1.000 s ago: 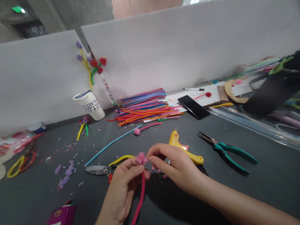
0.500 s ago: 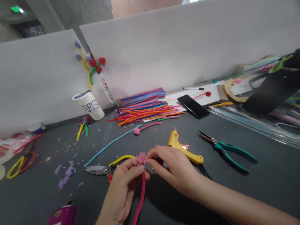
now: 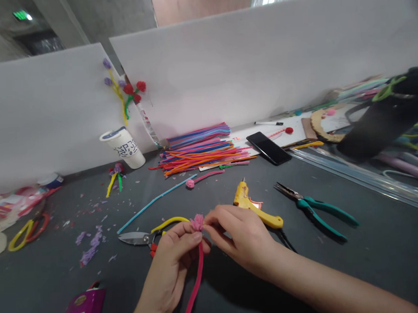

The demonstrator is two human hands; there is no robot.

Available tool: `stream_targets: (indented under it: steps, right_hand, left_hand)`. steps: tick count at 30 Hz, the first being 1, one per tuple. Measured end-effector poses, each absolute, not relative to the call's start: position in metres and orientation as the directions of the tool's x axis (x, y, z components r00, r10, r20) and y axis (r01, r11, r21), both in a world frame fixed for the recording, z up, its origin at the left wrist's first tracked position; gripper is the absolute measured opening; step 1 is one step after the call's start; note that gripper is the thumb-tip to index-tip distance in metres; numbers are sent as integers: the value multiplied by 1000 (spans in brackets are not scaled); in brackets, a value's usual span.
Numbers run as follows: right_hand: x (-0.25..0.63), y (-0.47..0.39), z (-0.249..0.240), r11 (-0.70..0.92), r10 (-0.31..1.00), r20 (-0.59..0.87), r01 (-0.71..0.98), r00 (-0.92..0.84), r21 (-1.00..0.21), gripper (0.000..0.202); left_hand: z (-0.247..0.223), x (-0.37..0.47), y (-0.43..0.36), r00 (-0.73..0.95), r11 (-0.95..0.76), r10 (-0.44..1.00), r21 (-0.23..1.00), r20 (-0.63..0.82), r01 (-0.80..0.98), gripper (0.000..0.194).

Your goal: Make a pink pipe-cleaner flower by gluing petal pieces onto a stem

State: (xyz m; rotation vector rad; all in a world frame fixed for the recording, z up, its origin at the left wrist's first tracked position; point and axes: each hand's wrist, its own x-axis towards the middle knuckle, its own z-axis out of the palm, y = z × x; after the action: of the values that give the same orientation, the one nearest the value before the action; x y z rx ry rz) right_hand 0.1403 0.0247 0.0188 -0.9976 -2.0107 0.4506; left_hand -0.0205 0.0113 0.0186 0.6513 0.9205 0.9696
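Note:
My left hand pinches a pink pipe-cleaner flower just below its fluffy head. The flower's darker pink stem hangs down from my fingers and curves toward the front edge of the view. On the right side of the head, the thumb and forefinger of my right hand press together against the petals; whether a petal is caught between them is too small to tell. Scissors-like shears with yellow and red handles lie just left of my left hand, partly hidden by it. A yellow glue gun rests behind my right hand.
Green-handled pliers lie at the right. Bundled pipe cleaners, a phone and a white cup stand or lie along the back. Purple scraps, a magenta box and scissors are at left. A black bottle leans at right.
Both hands stay at the flower head, with only a slight shift of the right fingers against the petals. The petals look a little more upright.

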Motion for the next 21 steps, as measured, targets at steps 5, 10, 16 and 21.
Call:
stream_targets:
  steps: [5,10,16,21]
  right_hand:
    - [140,22,21,565,825,486,469,-290,-679,12]
    - [138,20,20,515,857,448,449,-254,-730,12]
    - [136,21,19,497,867,438,432,-236,-753,13]
    - [136,21,21,459,888,400,407,-225,-790,14]
  left_hand:
    - [18,-20,11,238,438,898,792,-369,-425,4]
    - [18,-20,14,255,453,890,787,-377,-419,3]
    - [18,-20,13,260,450,891,799,-371,-399,4]
    - [16,-22,11,273,451,889,801,-367,-394,6]
